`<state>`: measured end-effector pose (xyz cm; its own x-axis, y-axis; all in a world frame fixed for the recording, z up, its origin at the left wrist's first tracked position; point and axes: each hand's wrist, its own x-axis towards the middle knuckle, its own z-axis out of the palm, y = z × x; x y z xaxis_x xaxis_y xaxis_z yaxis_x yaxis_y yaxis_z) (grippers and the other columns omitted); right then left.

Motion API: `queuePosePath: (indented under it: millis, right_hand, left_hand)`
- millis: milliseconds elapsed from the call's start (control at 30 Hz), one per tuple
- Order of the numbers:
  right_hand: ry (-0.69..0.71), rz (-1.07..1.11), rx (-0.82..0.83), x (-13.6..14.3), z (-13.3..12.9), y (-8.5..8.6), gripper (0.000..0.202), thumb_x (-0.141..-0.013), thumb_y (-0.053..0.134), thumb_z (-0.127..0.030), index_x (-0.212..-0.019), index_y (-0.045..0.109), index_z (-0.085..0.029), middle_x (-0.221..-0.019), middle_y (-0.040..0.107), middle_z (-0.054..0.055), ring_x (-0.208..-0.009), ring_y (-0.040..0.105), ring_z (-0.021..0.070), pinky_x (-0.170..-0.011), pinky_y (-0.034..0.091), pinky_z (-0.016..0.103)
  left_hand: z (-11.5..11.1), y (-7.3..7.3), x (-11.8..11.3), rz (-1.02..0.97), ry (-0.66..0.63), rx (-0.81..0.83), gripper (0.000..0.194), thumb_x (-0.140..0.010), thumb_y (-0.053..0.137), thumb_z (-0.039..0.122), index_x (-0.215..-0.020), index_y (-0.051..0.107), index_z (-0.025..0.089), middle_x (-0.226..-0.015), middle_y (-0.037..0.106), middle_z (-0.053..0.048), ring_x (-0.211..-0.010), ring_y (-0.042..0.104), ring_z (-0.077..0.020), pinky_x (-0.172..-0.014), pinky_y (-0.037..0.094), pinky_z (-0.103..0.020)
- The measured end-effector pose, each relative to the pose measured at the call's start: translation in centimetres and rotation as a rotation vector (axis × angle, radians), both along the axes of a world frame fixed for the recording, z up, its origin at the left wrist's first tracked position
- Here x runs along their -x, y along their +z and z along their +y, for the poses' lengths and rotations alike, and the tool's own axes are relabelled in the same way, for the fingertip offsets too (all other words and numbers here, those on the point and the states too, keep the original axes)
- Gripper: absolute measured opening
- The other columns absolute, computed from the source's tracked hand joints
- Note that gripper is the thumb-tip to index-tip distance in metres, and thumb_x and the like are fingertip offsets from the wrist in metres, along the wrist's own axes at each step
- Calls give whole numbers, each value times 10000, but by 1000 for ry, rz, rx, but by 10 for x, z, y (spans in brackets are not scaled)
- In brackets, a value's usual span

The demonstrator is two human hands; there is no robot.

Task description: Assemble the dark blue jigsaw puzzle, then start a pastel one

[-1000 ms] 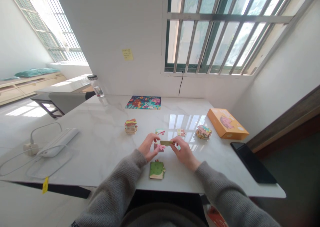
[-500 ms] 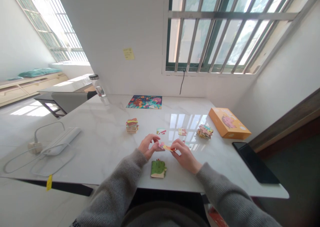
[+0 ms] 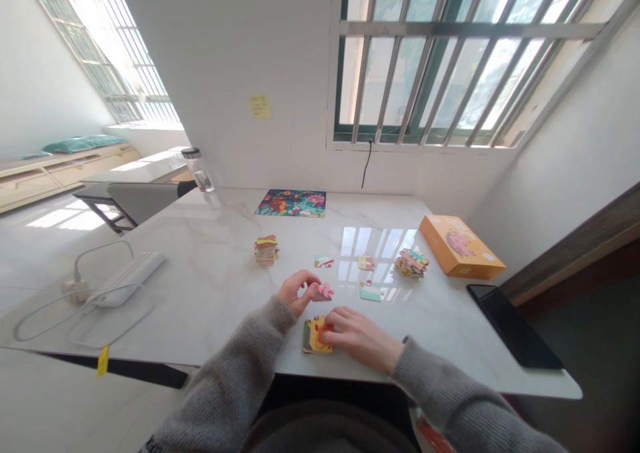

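Observation:
My left hand (image 3: 299,293) is closed, thumb and fingertips at the left edge of a pink puzzle piece (image 3: 325,292) just above the table or resting on it; I cannot tell which. My right hand (image 3: 361,336) grips a yellow-and-orange puzzle piece (image 3: 315,333), which lies over a low stack near the front edge. A strip of green from the stack shows at its left side. Beyond the hands lie single pieces: a green-and-red one (image 3: 324,261), a cream-and-brown one (image 3: 367,263) and a pale green one (image 3: 371,292).
Piles of puzzle pieces stand at left (image 3: 267,250) and right (image 3: 412,263). Farther back are a colourful picture sheet (image 3: 291,203) and a glass bottle (image 3: 200,172). An orange box (image 3: 461,246) and black phone-like slab (image 3: 513,326) sit right; a white power strip (image 3: 127,278) with cables lies left.
My right hand has moved toward me and down, bringing the yellow piece onto the green-topped stack. The pale green piece is uncovered. My left hand stays at the pink piece.

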<state>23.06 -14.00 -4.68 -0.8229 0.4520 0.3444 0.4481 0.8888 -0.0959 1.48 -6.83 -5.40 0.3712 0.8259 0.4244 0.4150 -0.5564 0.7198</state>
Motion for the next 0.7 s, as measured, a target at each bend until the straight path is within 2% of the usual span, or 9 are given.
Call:
queuePosePath:
  millis: [167, 333, 467, 600, 700]
  right_hand:
    - [-1, -11, 74, -2, 1, -3, 143, -1012, 508, -178, -1057, 621, -253, -1069, 611, 43, -969, 502, 190, -882, 435, 339]
    - [-46, 167, 217, -5, 4, -5, 330, -894, 489, 0, -1035, 634, -260, -1092, 613, 46, -1033, 513, 206, -937, 457, 374]
    - [-166, 420, 275, -19, 21, -1, 388, -799, 435, 43, -1004, 611, -235, -1013, 606, 61, -1006, 532, 218, -916, 482, 402]
    - [-304, 498, 321, -43, 49, -2, 303, -827, 431, -2, -918, 615, -225, -918, 605, 51, -919, 566, 214, -853, 488, 389]
    - [-372, 527, 327, -58, 65, -8, 254, -875, 435, -62, -923, 630, -217, -916, 597, 53, -920, 576, 209, -871, 481, 391]
  left_hand:
    - [-2, -1, -2, 8, 3, -48, 192, -925, 495, 304, -900, 648, 191, -826, 686, -27, -751, 593, -168, -743, 482, -319]
    - [3, -2, -7, 12, 5, -57, 172, -914, 497, 265, -906, 653, 195, -836, 678, -24, -778, 609, -172, -756, 484, -326]
    - [21, -3, -10, 103, 15, -95, 158, -898, 506, 220, -963, 647, 194, -854, 660, -37, -826, 613, -190, -811, 492, -349]
    - [47, -2, -17, 381, -38, -188, 206, -863, 549, 183, -1033, 665, 202, -1014, 670, -76, -997, 592, -251, -916, 468, -423]
    - [68, -5, -23, 454, -21, -200, 253, -866, 562, 182, -1093, 673, 208, -1115, 657, -86, -1079, 566, -266, -960, 455, -436]
